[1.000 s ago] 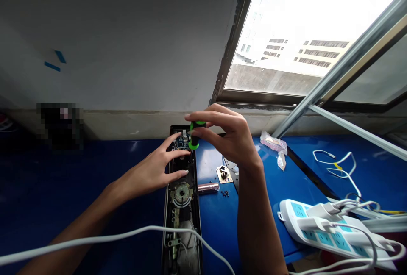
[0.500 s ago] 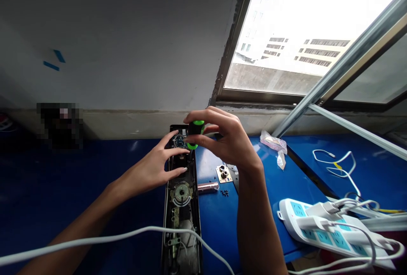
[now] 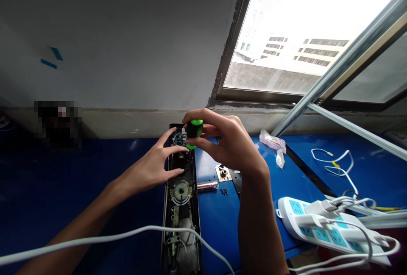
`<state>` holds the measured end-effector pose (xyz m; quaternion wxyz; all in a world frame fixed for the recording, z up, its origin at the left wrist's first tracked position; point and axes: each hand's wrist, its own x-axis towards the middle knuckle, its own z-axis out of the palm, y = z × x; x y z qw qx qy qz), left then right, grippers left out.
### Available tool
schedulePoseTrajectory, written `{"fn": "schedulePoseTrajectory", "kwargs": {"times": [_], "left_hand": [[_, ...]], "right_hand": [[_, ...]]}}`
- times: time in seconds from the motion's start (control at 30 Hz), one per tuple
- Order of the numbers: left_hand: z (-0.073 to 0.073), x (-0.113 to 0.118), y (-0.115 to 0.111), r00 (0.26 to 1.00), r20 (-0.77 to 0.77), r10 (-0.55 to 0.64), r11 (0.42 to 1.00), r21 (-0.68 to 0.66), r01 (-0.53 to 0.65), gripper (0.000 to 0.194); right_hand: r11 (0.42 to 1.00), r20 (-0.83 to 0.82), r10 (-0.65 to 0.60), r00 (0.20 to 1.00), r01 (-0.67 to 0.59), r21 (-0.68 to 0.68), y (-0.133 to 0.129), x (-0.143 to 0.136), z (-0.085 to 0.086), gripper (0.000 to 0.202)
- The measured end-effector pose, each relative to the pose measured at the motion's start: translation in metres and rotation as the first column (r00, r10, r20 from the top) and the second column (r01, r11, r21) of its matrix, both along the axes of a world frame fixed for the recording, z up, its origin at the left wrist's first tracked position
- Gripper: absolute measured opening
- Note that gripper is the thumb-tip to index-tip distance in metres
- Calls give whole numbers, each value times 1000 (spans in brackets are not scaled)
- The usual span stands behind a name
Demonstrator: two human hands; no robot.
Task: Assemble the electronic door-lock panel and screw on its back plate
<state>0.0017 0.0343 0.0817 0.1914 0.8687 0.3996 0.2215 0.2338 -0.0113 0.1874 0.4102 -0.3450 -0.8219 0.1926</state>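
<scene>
A long black casing (image 3: 187,170) lies open on the blue table, with its inner parts exposed. At its far end sits a small circuit board (image 3: 179,139); nearer me are a round metal part (image 3: 181,191) and a metal mechanism. My right hand (image 3: 219,135) is closed round the green and black handle of a screwdriver (image 3: 194,133), held upright over the casing's far right side. Its tip is hard to make out. My left hand (image 3: 160,156) rests on the casing beside the circuit board, fingers spread, holding nothing.
Right of the casing lie a reddish wrapped cylinder (image 3: 207,186), several small black screws (image 3: 224,191) and a metal plate with a round fitting (image 3: 223,173). A power strip (image 3: 324,228) with plugs stands at right. A white cable (image 3: 127,234) crosses the foreground. A plastic bag (image 3: 272,140) lies near the window.
My right hand has turned slightly about the screwdriver handle, its wrist and forearm shifting a little right. The left hand stays on the casing. The view has shifted slightly.
</scene>
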Motion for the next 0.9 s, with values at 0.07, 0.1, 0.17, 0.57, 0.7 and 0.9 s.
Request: {"fn": "schedulePoseTrajectory", "kwargs": {"times": [0.07,0.1,0.17,0.57,0.7,0.9], "left_hand": [[-1,0,0,1000,3,-6,1000,8,6,49],[-2,0,0,1000,3,-8,1000,12,8,49],[-3,-1,-1,1000,-4,-13,1000,20,13,49],[16,17,-19,998,-11,-61,932,357,61,31],[7,32,-24,967,-71,-245,900,354,254,26],[-4,37,-24,956,-97,-278,902,315,294,27]], "right_hand": [[1000,-9,-14,1000,14,-6,0,-1,-1,34],[1000,-10,-23,1000,23,-10,1,-2,-1,34],[999,-16,-43,999,43,-8,2,-3,-2,33],[982,49,-186,981,188,-34,-11,43,6,25],[931,194,-136,972,192,-310,9,62,-11,24],[914,214,-125,969,196,-354,34,65,-29,24]]}}
